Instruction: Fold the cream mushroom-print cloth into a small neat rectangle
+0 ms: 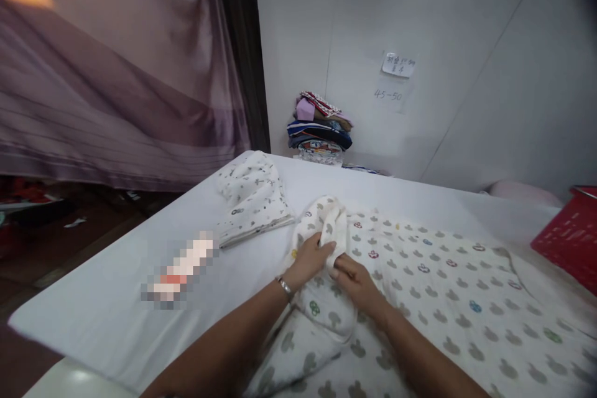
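Observation:
A white cloth printed with grey shapes and small coloured motifs (433, 286) lies spread over the right half of the table, its left part gathered up in folds. My left hand (311, 258), with a silver bracelet at the wrist, is closed on the raised fold, thumb on top. Close beside it, my right hand (357, 280) has its fingers curled into the same fold, the fingertips partly hidden by the cloth. Beyond my left hand sits another white cloth with small dark prints (254, 199), folded and rumpled on top.
The white-covered table (107, 286) carries a blurred-out item (181, 267) on its left side. A stack of folded clothes (321, 127) stands by the grey wall (298, 31). At the right is a red container (571, 236). A mauve curtain (116, 74) hangs at left.

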A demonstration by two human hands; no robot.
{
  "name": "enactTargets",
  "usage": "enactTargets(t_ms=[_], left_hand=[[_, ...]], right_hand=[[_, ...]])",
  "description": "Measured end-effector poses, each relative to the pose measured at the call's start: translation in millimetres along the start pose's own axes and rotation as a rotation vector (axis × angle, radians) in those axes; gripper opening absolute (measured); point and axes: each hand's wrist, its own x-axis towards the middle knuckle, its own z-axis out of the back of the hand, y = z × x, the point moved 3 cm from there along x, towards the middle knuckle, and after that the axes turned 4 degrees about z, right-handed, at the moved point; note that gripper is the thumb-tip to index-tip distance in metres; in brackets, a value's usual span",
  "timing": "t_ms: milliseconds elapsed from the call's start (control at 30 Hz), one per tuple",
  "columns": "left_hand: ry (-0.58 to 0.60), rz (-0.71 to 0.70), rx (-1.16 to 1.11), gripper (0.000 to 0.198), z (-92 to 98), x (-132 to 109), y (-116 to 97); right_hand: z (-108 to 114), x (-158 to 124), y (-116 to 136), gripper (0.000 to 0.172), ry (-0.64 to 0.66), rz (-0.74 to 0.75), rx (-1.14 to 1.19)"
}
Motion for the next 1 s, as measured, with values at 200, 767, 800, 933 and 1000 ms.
enactTargets(t_ms=[200, 767, 800, 933, 1000], left_hand=[[-0.009, -0.100, -0.089, 0.028, 0.3, -31, -6], [-0.067, 0.085, -0.034, 0.060, 3.7, -29, 15], [-0.064, 0.090, -0.061, 0.058, 5.4, -28, 17], [-0.128, 0.076, -0.096, 0.035, 17.2, -25, 19], [-0.192, 0.065, -0.023, 0.024, 27.2, -25, 14]], right_hand=[[5, 12, -16, 0.035, -0.299, -0.495, 0.689], [-1, 7, -31, 0.045, -0.430, -0.237, 0.663], [0, 7, -33, 0.044, -0.439, -0.238, 0.660], [2, 7, -32, 0.040, -0.458, -0.255, 0.695], [2, 7, -28, 0.033, -0.459, -0.278, 0.728]])
